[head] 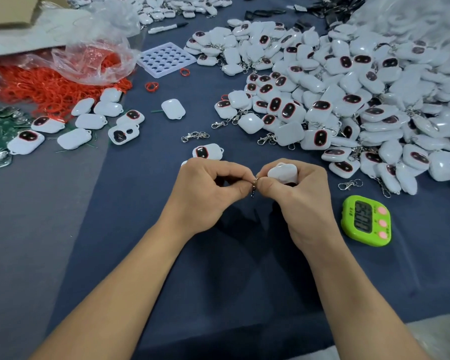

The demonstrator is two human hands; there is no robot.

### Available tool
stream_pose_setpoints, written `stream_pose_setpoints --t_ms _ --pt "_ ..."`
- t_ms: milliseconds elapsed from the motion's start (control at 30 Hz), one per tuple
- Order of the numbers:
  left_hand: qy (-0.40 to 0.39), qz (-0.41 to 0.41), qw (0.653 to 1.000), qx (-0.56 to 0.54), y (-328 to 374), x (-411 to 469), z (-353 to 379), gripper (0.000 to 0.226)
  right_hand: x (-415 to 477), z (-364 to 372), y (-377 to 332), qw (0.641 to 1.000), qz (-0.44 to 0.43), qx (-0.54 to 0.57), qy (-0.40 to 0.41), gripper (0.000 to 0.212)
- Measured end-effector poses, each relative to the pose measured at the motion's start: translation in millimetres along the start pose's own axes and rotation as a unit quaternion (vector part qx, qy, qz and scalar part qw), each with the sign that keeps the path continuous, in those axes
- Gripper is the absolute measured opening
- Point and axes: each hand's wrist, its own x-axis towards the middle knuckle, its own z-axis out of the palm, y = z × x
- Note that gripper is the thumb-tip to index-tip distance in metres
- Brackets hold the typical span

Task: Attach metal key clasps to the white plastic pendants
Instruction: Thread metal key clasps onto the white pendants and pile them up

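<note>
My right hand [300,193] grips a white plastic pendant [282,172] above the blue table cloth. My left hand [208,190] pinches a small metal key clasp [254,185] whose ring sits between the fingertips of both hands, next to the pendant's edge. The clasp's hook hangs down below the fingers. Another pendant [207,151] with a dark red-rimmed window lies just beyond my left hand. Loose clasps lie on the cloth, one [195,136] further back and one [350,184] to the right.
A big heap of white pendants [348,100] with clasps fills the right side. Several pendants [89,120] lie at the left beside red cords [50,87] and a plastic bag [94,61]. A green timer [366,220] sits at the right, a white holed tray [165,59] further back.
</note>
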Motion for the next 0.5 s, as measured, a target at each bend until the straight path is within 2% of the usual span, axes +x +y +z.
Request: stream_pose_setpoints --t_ms 233,333,400,500 --pt "0.000 -0.009 1.000 0.003 1.1 -2.7 3.7 0.019 0.1 -3.4 0.7 0.999 -0.004 -0.012 -0.040 0.014" --pt "0.074 -0.026 0.996 0.032 3.4 -3.6 8.4 0.017 0.2 0.8 1.6 0.999 0.002 -0.033 -0.012 0.008" --pt "0.159 -0.027 0.979 0.123 4.6 -3.3 5.3 0.013 -0.1 5.1 3.4 0.997 0.008 -0.066 0.029 0.011" --pt "0.226 -0.022 0.913 0.339 3.4 -0.3 -2.5 0.010 -1.3 8.5 4.0 0.992 0.018 -0.099 0.072 0.013"
